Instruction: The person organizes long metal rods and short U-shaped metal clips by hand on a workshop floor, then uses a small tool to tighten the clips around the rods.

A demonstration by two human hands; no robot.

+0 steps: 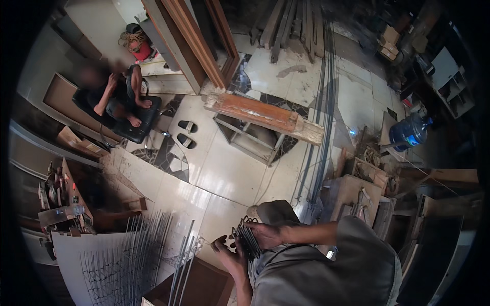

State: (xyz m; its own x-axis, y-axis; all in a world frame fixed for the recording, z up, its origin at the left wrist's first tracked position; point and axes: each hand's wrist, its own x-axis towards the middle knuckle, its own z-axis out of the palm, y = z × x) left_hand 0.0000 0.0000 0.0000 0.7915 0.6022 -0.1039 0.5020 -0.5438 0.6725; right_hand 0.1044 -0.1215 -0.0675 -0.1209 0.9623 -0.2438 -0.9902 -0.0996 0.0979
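A bundle of bent metal rod loops [247, 240] is held in front of my body, close to my lap. My right hand [268, 235] is closed round its right side. On the left side, my left hand [234, 257] supports the same bundle, with some dark-tipped fingers spread away from it. The loops partly hide the fingers of both hands. Thin upright metal rods [184, 260] rise to the left of my left hand, beside a brown box [206, 283].
More wire-tied rods [125, 255] stand at lower left near a cluttered wooden cabinet [76, 196]. A wooden beam [260, 113] lies across a metal frame ahead. Long bars [322, 102] run along the floor. Another person [115, 97] sits far left; a blue water jug [410, 131] stands right.
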